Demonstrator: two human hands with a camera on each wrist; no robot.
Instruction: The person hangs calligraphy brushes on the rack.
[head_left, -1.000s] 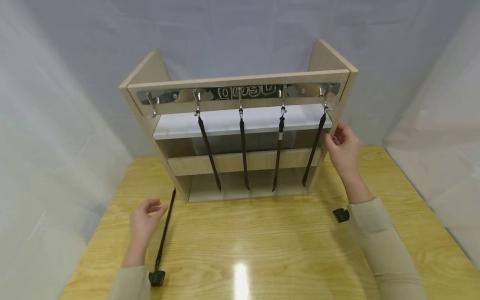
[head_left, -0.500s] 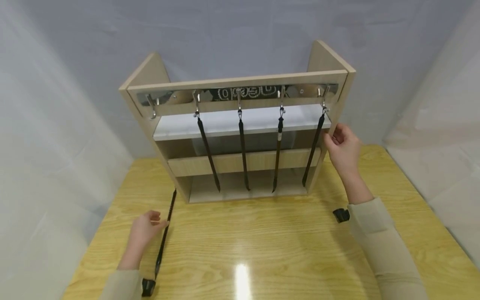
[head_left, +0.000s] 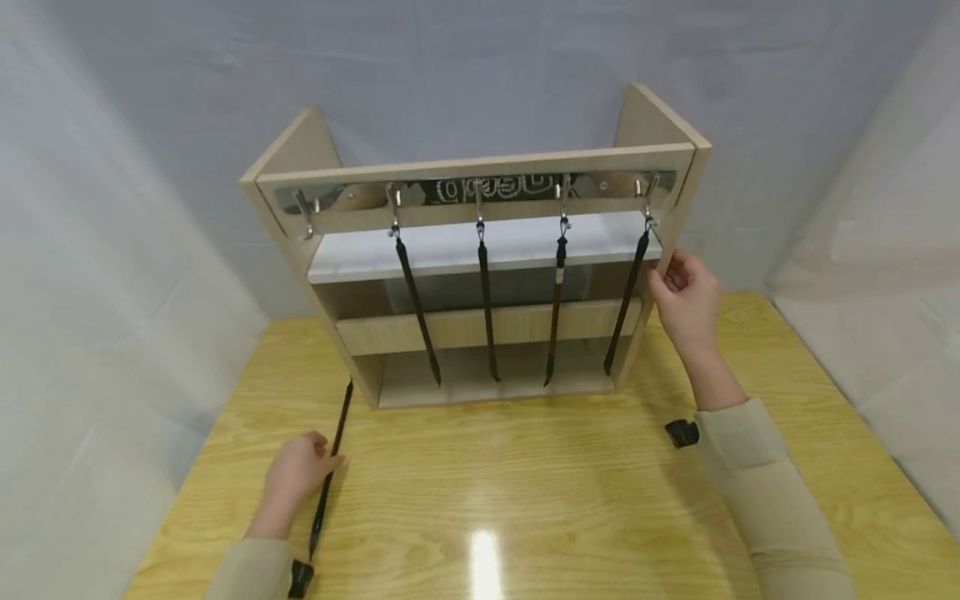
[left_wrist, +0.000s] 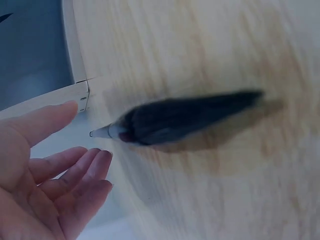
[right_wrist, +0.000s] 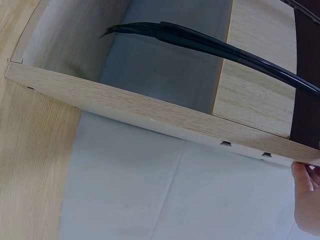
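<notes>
A dark writing brush (head_left: 322,504) lies on the table left of a wooden shelf unit (head_left: 525,322). My left hand (head_left: 295,472) is over its handle, the thumb and fingers spread apart on either side. In the left wrist view the black bristle head of that brush (left_wrist: 185,117) points away from the hand (left_wrist: 55,170). Several more brushes hang by loops from the unit's metal hooks, among them a brush (head_left: 487,308) at the middle. My right hand (head_left: 688,307) holds the front edge of the unit's right side panel (right_wrist: 165,114), thumb against the edge.
The leftmost hook (head_left: 303,214) bears no brush. At the right end a hanging brush (head_left: 626,304) dangles close to my right hand. Black wrist cameras (head_left: 682,432) sit at both cuffs. Pale sheets (head_left: 480,75) surround the wooden table (head_left: 480,467).
My left hand has lowered toward the near side, from beside the brush to over its handle. The right hand has stayed on the side panel.
</notes>
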